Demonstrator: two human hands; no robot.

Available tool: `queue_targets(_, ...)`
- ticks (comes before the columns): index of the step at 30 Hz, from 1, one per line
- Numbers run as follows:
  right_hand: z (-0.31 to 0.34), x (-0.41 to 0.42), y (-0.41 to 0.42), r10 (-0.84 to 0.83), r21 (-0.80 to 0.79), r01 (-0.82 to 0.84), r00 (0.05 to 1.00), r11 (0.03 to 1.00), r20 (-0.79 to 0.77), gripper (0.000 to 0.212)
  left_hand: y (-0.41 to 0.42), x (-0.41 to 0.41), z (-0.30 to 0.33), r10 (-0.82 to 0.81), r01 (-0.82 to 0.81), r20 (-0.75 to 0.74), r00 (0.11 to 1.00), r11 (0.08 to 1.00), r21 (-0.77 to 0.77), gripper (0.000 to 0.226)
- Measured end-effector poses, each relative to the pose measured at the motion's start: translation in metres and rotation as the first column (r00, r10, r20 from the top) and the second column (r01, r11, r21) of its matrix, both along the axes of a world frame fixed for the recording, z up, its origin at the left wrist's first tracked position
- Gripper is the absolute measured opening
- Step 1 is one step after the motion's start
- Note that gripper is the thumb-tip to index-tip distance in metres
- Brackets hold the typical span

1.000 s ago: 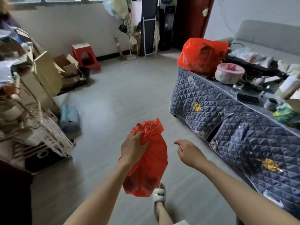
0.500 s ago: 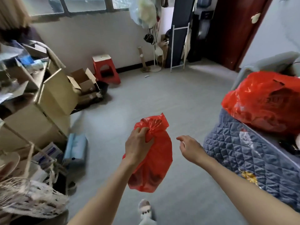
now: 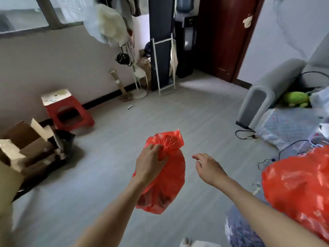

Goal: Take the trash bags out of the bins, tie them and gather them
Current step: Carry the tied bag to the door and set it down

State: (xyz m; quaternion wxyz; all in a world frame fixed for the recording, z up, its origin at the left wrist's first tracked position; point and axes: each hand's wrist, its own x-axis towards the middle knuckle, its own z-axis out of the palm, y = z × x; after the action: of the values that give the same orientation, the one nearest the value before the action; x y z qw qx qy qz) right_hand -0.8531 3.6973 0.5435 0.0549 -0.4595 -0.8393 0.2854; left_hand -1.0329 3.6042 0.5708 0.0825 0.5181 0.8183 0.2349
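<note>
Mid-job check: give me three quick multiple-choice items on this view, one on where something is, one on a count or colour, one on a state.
1. Where is the red stool?
A. by the far wall, left of centre
B. on the sofa
C. in front of the door

2. How many red trash bags are in view?
A. one
B. two
C. four

3. What is the right hand doing?
A. gripping the small bag
B. open, holding nothing
C. resting on the stool

Answers: 1 A, the stool stands on the floor against the wall. 2 B, a small bag held by the left hand and a larger bag at the right edge. 3 B, its fingers are spread, clear of the small bag.
</note>
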Motion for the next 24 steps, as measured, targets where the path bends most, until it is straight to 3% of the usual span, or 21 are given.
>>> queue_targets(1,0.000,-0.002,0.005,-0.004,-0.016,0.004,1.000,1.000,0.002,0.037,0.008,-0.002,-0.001,0.002,-0.002,0.006,1.000,1.000,-0.012,0.038)
queue_targets(6,-0.024,-0.041,0.205,-0.094,-0.004,0.094,0.995,0.996,-0.036,0.037,0.224,-0.037,-0.023,-0.088,0.088,0.018,0.996,0.996,-0.001,0.038)
queue_targets(11,-0.007,-0.072,0.386,-0.137,0.029,0.139,0.988,0.990,-0.074,0.038,0.416,-0.071,-0.004,-0.158,0.159,0.055,0.986,0.987,-0.006,0.037)
queue_targets(18,-0.005,-0.108,0.599,-0.053,0.034,0.058,0.992,0.998,-0.116,0.045,0.648,-0.107,-0.006,-0.195,0.196,0.065,0.979,0.980,-0.018,0.040)
queue_targets(24,-0.029,-0.134,0.806,-0.110,0.027,0.113,0.990,0.993,-0.092,0.049,0.877,-0.132,-0.023,-0.278,0.281,0.111,0.954,0.960,-0.012,0.039)
